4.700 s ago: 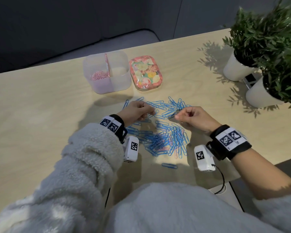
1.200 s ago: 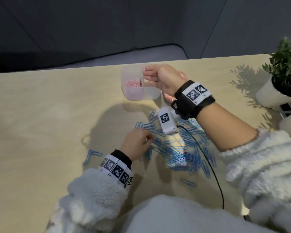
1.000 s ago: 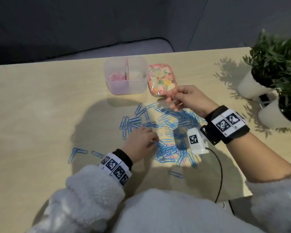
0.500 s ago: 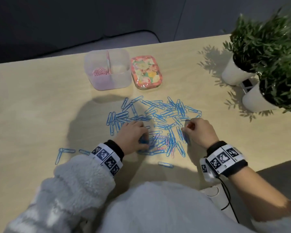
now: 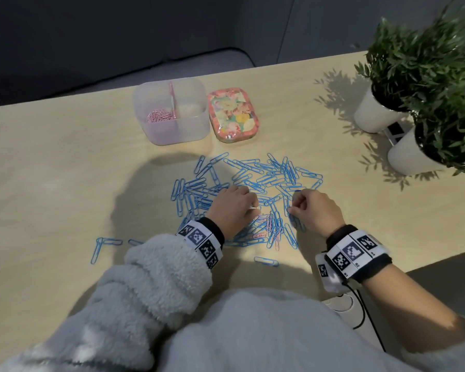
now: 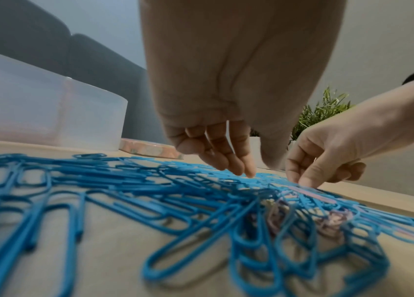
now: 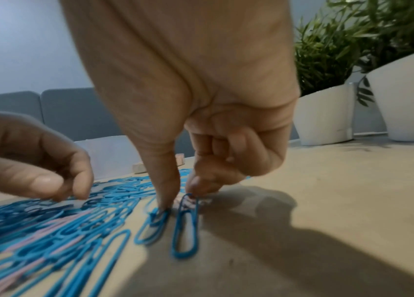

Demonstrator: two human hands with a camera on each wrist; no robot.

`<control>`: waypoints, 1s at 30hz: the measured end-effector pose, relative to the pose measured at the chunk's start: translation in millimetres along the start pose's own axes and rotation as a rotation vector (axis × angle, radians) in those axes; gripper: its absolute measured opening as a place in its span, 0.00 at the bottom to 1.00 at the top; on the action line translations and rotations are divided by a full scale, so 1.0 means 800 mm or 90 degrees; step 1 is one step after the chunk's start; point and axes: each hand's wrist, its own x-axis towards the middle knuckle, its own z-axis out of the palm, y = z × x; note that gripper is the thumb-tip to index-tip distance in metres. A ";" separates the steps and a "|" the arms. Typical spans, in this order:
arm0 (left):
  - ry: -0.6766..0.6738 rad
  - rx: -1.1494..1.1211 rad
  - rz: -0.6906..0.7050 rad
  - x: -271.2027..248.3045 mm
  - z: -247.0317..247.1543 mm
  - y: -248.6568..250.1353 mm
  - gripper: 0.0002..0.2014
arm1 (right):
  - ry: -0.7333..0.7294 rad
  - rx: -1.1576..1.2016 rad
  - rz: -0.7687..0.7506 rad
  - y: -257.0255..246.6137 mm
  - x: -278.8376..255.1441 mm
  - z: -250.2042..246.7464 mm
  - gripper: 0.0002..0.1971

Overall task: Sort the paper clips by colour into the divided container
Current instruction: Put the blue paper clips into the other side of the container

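Your right hand [image 5: 316,210] sits at the right edge of the clip pile [image 5: 250,191], thumb and curled fingers coming down together on blue clips [image 7: 184,227] lying flat on the table [image 5: 65,183]. Thumb tip presses one clip; fingertips touch the end of the next. Whether either clip is truly pinched, cannot tell.

Your left hand [image 5: 232,208] rests over the pile's left-centre, fingers [image 6: 236,160] loosely bent, tips touching the blue clips, nothing clasped. A small pale thing shows at its fingertips from the head view; too small to name.

A few pink clips [image 6: 333,219] lie buried in the near part of the pile, mostly covered by blue.

Box [image 5: 172,130] stands beyond the pile; pink clips fill its left compartment. Right compartment's contents not clear through the frosted wall.
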 end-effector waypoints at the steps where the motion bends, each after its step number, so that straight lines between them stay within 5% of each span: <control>1: -0.015 -0.001 0.001 0.000 0.001 0.000 0.11 | -0.005 0.012 0.005 0.002 -0.002 0.001 0.04; 9: -0.100 -0.097 -0.032 -0.009 -0.018 -0.019 0.12 | 0.000 0.052 -0.006 0.016 0.008 0.003 0.08; 13: -0.061 -0.057 -0.009 -0.006 -0.020 -0.013 0.10 | 0.097 0.303 -0.048 0.012 0.007 -0.008 0.04; 17: -0.083 0.024 -0.003 0.003 -0.007 0.008 0.10 | -0.057 0.686 0.056 -0.008 -0.005 -0.006 0.14; 19: -0.100 0.054 -0.015 0.007 -0.002 0.014 0.10 | -0.190 0.748 0.099 -0.016 -0.009 -0.003 0.15; 21: -0.094 0.049 -0.025 0.008 -0.001 0.017 0.08 | -0.260 0.663 0.097 -0.020 -0.010 0.005 0.13; 26: -0.076 -0.129 -0.096 0.005 -0.014 0.007 0.05 | -0.139 0.166 -0.100 -0.026 -0.012 0.032 0.16; 30: -0.056 -0.184 -0.105 0.001 -0.028 -0.008 0.06 | -0.119 0.109 -0.106 -0.029 -0.005 0.033 0.14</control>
